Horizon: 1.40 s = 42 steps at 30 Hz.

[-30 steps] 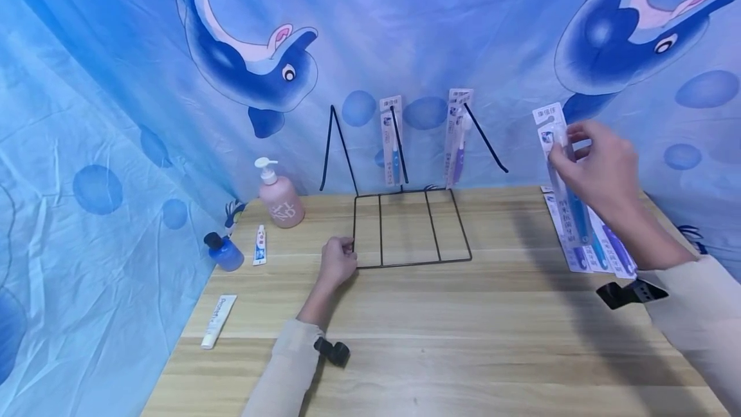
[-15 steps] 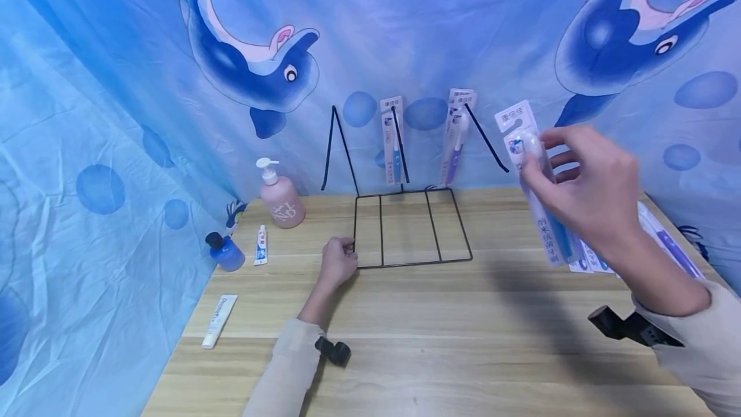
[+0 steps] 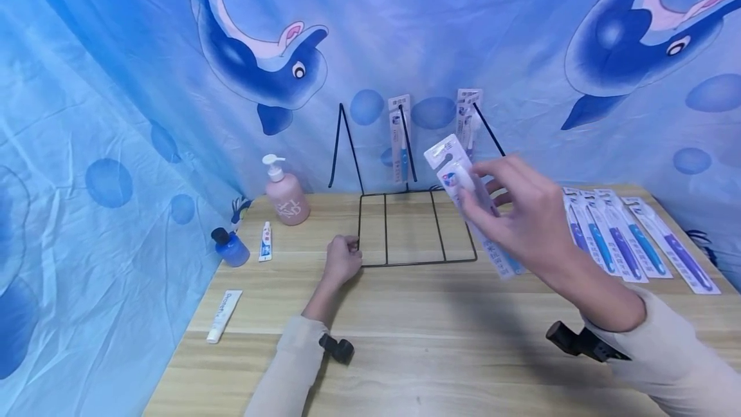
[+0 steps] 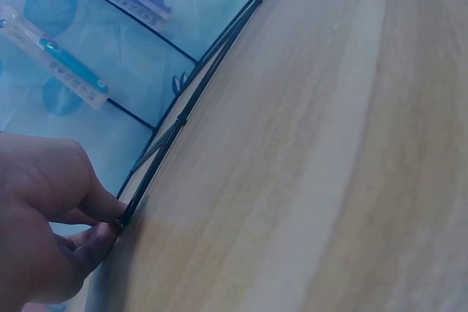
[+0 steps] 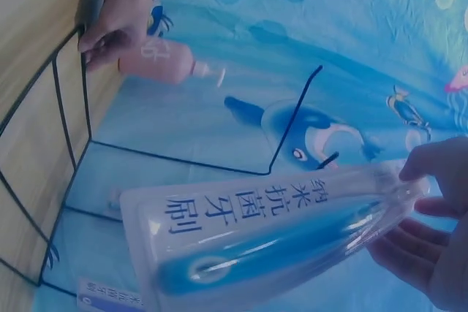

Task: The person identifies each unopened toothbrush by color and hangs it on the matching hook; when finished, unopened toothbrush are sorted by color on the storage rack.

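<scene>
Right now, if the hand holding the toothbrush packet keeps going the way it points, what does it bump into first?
Probably the black wire rack. The right hand aims its toothbrush packet up-left toward the hooks; depth is hard to judge.

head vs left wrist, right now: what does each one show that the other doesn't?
Head only: the right hand holding a packaged toothbrush in the air, a row of packaged toothbrushes lying on the table, the pink pump bottle, the blue bottle and two toothpaste tubes.

Left wrist only: a close look at the fingers pinching the wire at the rack's front corner.

Both: the left hand on the black wire rack, the two toothbrush packs hanging on its hooks, the wooden tabletop and the blue curtain.
</scene>
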Motion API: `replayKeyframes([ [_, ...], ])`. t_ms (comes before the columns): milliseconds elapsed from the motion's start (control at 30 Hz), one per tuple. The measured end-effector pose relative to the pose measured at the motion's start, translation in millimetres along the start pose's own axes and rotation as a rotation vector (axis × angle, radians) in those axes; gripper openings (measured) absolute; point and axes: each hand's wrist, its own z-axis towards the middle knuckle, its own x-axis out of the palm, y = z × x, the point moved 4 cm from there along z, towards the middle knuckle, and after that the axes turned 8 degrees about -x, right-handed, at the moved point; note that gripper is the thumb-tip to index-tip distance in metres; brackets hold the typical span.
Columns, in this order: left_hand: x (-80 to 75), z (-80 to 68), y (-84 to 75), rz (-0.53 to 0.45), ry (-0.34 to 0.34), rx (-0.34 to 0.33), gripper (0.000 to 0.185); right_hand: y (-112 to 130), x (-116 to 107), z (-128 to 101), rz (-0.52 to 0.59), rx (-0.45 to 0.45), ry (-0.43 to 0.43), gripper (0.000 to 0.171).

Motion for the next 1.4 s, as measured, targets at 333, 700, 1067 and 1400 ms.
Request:
replayKeyframes([
  [333, 1.7, 1.9, -1.7, -0.014, 0.004, -0.007, 0.044, 1, 25, -9, 0.043, -0.004, 0.07, 0.028],
  [700, 4.4, 3.2, -0.3, 0.008, -0.006, -0.018, 0.046, -8, 48, -17, 0.008, 0.024, 0.083, 0.024],
  [1067, -1.9, 3.9, 2.2, 0.01, -0.013, -0.01, 0.042, -52, 94, 4, 0.016, 0.182, 0.087, 0.019],
  [1400, -1.6, 4.2, 3.1, -0.004, -0.006, -0.003, 0.042, -93, 139, 26, 0.001, 0.308, 0.074, 0.018],
])
